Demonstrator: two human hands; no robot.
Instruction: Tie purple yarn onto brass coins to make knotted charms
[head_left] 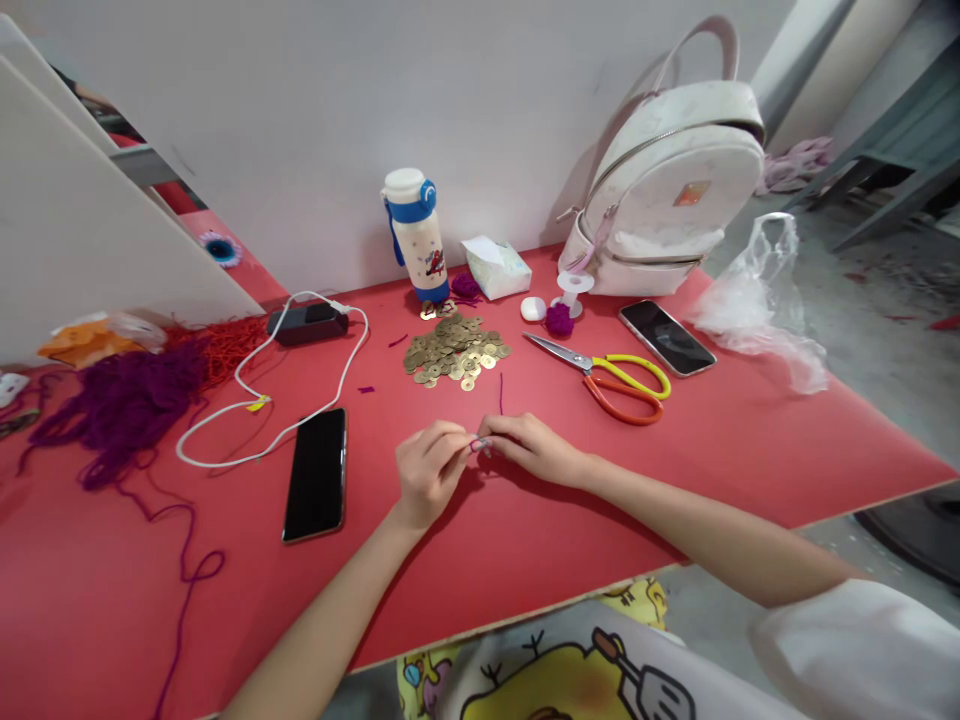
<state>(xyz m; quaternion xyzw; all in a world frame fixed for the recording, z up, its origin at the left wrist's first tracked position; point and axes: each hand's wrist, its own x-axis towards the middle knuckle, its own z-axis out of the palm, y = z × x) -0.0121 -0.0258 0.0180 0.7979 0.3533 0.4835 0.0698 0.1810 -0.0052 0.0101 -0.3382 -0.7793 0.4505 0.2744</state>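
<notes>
My left hand [429, 472] and my right hand [531, 448] meet above the red table near its front. Both are closed in a pinch, fingertips almost touching, on a thin purple cord [501, 392] whose loose end sticks up behind the right fingers. A small loop shows between the fingertips; whether a coin is in it I cannot tell. Just beyond the hands lies a heap of brass-coloured coins [450, 348] with holes in them. Scissors [600, 372] with yellow and orange handles rest open-bladed to the right of the heap.
A phone [316, 478] and a white cable [247, 375] lie left, beside tangled purple yarn [124, 400]. At the back stand a bottle [420, 240], a tissue pack [499, 270], a white spool [575, 290] and a backpack [667, 190]. Another phone [666, 338] lies right, near a plastic bag [765, 310].
</notes>
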